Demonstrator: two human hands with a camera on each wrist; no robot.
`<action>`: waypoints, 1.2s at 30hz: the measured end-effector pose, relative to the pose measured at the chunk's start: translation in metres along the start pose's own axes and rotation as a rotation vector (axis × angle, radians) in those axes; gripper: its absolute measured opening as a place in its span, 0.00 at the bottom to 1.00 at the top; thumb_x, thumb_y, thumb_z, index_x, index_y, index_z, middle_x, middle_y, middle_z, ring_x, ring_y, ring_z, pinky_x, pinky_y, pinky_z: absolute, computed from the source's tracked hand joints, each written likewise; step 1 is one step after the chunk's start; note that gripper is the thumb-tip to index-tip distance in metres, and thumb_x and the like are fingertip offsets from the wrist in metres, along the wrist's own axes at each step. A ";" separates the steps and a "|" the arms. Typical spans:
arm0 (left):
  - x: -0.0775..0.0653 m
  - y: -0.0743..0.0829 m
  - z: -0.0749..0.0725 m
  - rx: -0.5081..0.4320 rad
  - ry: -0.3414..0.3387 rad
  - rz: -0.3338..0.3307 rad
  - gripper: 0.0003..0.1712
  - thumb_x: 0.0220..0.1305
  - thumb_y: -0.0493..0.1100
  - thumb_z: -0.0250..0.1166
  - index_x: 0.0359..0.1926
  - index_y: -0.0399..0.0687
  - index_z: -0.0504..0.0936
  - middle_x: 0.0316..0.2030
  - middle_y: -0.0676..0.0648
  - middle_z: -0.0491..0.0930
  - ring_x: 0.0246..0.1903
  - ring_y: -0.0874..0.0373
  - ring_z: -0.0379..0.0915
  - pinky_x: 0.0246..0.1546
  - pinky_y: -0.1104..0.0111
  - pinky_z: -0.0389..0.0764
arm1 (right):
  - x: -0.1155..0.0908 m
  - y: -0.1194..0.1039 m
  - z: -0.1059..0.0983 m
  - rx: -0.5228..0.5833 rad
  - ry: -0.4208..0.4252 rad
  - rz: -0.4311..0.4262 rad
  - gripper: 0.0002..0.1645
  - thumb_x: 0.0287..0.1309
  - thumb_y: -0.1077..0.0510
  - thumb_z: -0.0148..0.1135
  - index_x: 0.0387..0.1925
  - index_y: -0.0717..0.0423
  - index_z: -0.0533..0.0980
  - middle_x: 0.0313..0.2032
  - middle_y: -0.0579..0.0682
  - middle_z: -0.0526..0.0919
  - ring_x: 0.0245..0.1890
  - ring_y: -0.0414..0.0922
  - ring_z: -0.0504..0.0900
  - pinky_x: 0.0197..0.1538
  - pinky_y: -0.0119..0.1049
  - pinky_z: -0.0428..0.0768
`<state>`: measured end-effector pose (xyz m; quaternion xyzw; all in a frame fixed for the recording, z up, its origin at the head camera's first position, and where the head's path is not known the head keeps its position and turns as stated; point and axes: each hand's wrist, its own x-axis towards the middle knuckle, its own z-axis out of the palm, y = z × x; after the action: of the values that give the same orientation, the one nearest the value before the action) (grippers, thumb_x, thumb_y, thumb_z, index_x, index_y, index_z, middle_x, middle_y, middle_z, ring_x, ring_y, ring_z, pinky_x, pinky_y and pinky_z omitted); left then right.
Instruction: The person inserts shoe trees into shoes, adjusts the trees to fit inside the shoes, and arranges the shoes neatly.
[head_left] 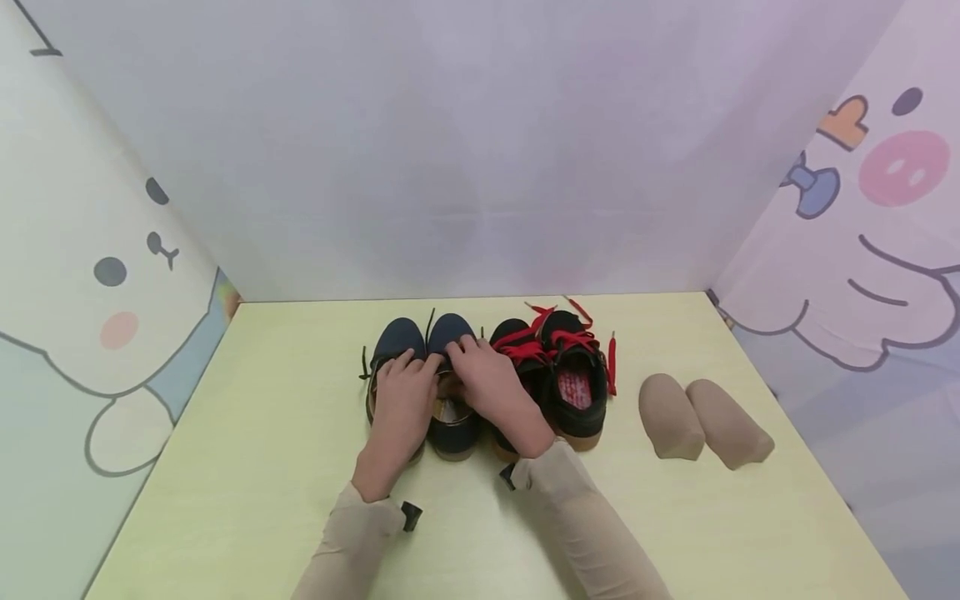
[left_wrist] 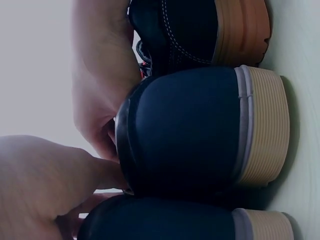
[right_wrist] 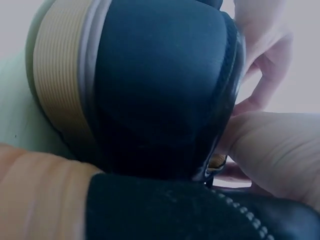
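Note:
Two navy lace-up shoes stand side by side, toes away from me: a left navy shoe [head_left: 400,337] and a right navy shoe [head_left: 452,328]. My left hand [head_left: 405,396] reaches over the left one, its bent fingers at the throat of the right navy shoe. From the other side, my right hand [head_left: 489,383] grips that same throat with curled fingers. In the right wrist view, the navy heel [right_wrist: 160,75] fills the middle, and both thumbs lie by the collar. The fingertips are partly hidden. Thin dark laces stick out beside the navy shoes.
Black shoes with red laces [head_left: 577,342] stand directly right of the navy pair, under my right forearm. Two beige shoe-shaped inserts [head_left: 670,417] lie farther right on the pale yellow table [head_left: 262,467]. Cloth walls with cartoon animals [head_left: 112,275] enclose the table.

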<state>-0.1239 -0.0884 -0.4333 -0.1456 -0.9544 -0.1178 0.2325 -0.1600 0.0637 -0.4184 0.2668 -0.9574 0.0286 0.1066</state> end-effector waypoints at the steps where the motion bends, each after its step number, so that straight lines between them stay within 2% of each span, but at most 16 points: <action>1: 0.000 0.000 0.000 -0.002 -0.004 -0.003 0.13 0.64 0.39 0.66 0.50 0.53 0.81 0.38 0.45 0.87 0.59 0.42 0.77 0.58 0.46 0.74 | 0.000 -0.001 0.000 -0.011 0.008 -0.002 0.23 0.59 0.51 0.68 0.55 0.50 0.74 0.45 0.51 0.78 0.43 0.49 0.80 0.29 0.40 0.82; 9: -0.003 0.000 0.003 -0.012 -0.012 -0.007 0.13 0.64 0.38 0.65 0.49 0.54 0.80 0.39 0.45 0.87 0.60 0.42 0.77 0.60 0.45 0.73 | 0.003 -0.002 -0.001 -0.059 -0.011 0.013 0.20 0.62 0.53 0.65 0.54 0.49 0.72 0.46 0.52 0.78 0.42 0.50 0.80 0.26 0.40 0.81; 19: -0.003 0.001 0.004 0.011 -0.008 0.006 0.13 0.63 0.37 0.66 0.47 0.55 0.79 0.39 0.47 0.87 0.59 0.43 0.77 0.60 0.45 0.73 | 0.006 -0.001 0.000 -0.041 -0.002 0.027 0.19 0.62 0.56 0.64 0.53 0.47 0.72 0.46 0.53 0.76 0.35 0.52 0.79 0.22 0.40 0.79; 25: -0.004 0.002 0.003 0.013 0.015 0.026 0.11 0.63 0.37 0.66 0.45 0.55 0.80 0.37 0.47 0.87 0.57 0.42 0.78 0.58 0.44 0.75 | 0.008 -0.001 -0.002 -0.020 -0.013 0.041 0.20 0.61 0.58 0.64 0.54 0.45 0.73 0.48 0.53 0.77 0.36 0.54 0.80 0.26 0.42 0.82; 31: -0.002 0.001 0.002 0.008 0.018 0.020 0.11 0.63 0.37 0.66 0.45 0.55 0.80 0.37 0.46 0.87 0.58 0.41 0.78 0.58 0.44 0.74 | 0.012 -0.002 -0.001 -0.005 -0.017 0.060 0.20 0.62 0.60 0.63 0.54 0.45 0.73 0.48 0.53 0.76 0.36 0.54 0.80 0.25 0.43 0.81; 36: 0.000 -0.001 0.002 0.011 0.021 0.016 0.10 0.63 0.38 0.66 0.45 0.54 0.80 0.37 0.45 0.87 0.58 0.42 0.78 0.58 0.44 0.74 | 0.013 -0.002 0.001 0.033 -0.021 0.090 0.22 0.62 0.61 0.62 0.56 0.44 0.73 0.51 0.53 0.76 0.41 0.55 0.80 0.24 0.43 0.81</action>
<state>-0.1248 -0.0891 -0.4353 -0.1506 -0.9513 -0.1120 0.2444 -0.1699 0.0559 -0.4166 0.2254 -0.9689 0.0464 0.0905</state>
